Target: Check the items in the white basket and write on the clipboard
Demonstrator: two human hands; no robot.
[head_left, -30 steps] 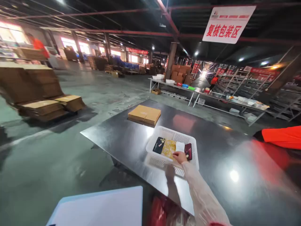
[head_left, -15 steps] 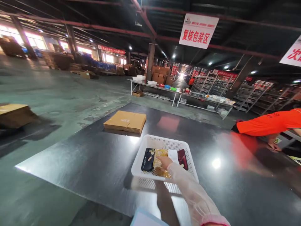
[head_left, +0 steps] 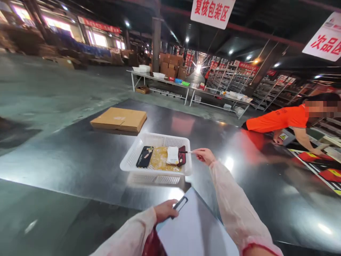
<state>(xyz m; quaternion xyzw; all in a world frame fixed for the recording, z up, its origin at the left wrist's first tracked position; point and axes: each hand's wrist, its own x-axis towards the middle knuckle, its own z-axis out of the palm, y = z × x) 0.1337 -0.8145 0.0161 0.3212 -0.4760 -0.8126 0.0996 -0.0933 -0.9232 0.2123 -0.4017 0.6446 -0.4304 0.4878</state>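
Observation:
A white perforated basket (head_left: pixel 131 156) stands on a shiny steel table (head_left: pixel 80 156). In it lie a black phone case (head_left: pixel 144 156), a yellow packet (head_left: pixel 161 160), a white paper slip (head_left: pixel 172 155) and a dark red case (head_left: pixel 182 156). My right hand (head_left: pixel 204 155) is just right of the basket's rim, pinching a thin dark pen (head_left: pixel 185 152) that points over the red case. My left hand (head_left: pixel 165 210) grips the top of a white clipboard (head_left: pixel 194 231) near its black clip.
A stack of flattened cardboard boxes (head_left: pixel 119 119) lies behind the basket. A person in an orange shirt (head_left: pixel 278 119) leans over the table's right side. Long white tables (head_left: pixel 165 83) with bins and shelving racks (head_left: pixel 269 92) stand farther back.
My right hand has come out of the basket and moved right of its rim, now holding the pen. My left hand with the clipboard has come into view. The view swung right.

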